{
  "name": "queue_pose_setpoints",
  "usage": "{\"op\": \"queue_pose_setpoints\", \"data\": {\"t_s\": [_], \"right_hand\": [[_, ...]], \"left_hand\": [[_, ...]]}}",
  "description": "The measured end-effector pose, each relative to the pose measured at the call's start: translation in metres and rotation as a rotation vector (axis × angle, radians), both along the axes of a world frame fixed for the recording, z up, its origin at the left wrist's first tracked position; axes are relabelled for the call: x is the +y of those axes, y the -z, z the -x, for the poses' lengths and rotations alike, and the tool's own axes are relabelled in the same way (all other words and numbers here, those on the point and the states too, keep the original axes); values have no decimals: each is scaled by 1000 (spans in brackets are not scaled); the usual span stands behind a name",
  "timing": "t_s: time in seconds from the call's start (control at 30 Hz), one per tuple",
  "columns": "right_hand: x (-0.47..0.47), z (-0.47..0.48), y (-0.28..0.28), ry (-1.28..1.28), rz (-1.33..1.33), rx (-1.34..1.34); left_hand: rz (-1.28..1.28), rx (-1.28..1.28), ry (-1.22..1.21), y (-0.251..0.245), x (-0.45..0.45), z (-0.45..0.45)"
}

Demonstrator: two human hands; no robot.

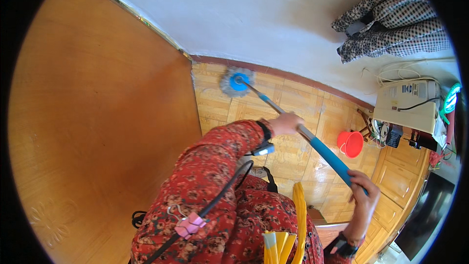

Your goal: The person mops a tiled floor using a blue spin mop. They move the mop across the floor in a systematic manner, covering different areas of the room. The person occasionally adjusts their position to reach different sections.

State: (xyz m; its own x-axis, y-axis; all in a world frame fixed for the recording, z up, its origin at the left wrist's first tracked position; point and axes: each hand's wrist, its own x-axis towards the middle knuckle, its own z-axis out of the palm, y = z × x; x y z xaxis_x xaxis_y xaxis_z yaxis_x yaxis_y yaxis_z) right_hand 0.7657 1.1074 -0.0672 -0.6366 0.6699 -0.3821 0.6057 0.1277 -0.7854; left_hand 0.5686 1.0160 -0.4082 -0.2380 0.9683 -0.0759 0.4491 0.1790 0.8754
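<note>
A spin mop's blue disc (pixel 238 81) with its grey fringe (pixel 229 90) rests on the floor close to the corner of wall and wooden panel. The fringe looks blurred. From the disc, the mop pole (pixel 273 105) slants down and right. My left hand (pixel 287 123) is wrapped around the metal middle of the pole. Higher up, my right hand (pixel 362 189) grips the end of the blue handle sleeve (pixel 331 161). Both arms wear red floral sleeves with dark bands at the wrists.
A tall wooden panel (pixel 106 110) bounds the left side. To the right stand a red bucket (pixel 350 144), a beige appliance (pixel 405 104) with cables, and wooden cabinets (pixel 397 179). Checked cloth (pixel 395 25) hangs on the white wall (pixel 256 18). Tiled floor (pixel 285 154) lies below.
</note>
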Motion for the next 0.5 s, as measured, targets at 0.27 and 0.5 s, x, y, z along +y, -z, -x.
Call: {"op": "queue_pose_setpoints", "data": {"t_s": [0.27, 0.5], "right_hand": [[-6, 6, -62, 60, -359, 86], [-22, 86, -64, -119, -287, 180]], "left_hand": [[-182, -129, 171, -55, 73, -18], [-62, -78, -60, -52, 14, 34]]}}
